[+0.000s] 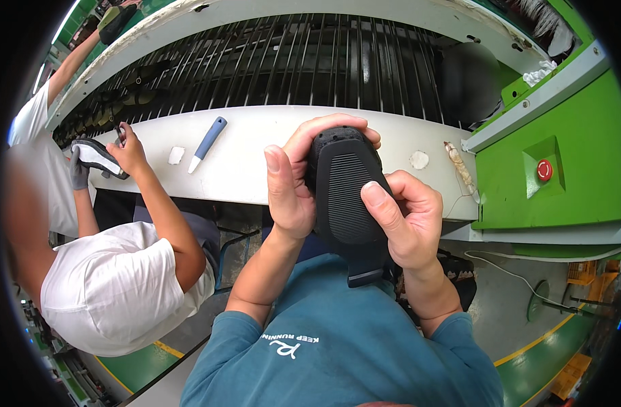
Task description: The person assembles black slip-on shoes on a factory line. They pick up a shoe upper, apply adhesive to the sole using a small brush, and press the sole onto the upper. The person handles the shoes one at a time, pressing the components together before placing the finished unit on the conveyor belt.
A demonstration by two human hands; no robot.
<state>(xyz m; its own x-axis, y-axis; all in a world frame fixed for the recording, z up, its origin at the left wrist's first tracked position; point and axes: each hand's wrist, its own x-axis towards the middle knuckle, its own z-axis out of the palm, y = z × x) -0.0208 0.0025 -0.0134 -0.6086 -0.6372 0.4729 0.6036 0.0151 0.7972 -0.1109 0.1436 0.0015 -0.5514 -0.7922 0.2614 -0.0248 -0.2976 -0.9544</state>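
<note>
In front of my chest I hold a black shoe [351, 193] with its finely ribbed underside toward me. My left hand [298, 180] is closed round its far end and left side, fingers behind it and thumb raised off the surface. My right hand [409, 214] grips the right side, the thumb pressed on the sole's edge and the other fingers curled, partly hidden behind. Toward my body the shoe narrows to a dark, flat end [366, 275]. Its upper side faces away and is hidden.
A white bench top [243, 159] bears a blue-handled tool [207, 144], two pale scraps and a wrapped stick [461, 169]. Behind it runs a dark roller conveyor [283, 68]. At right stands a green machine panel with a red button [544, 170]. At left a co-worker [117, 285] handles another shoe.
</note>
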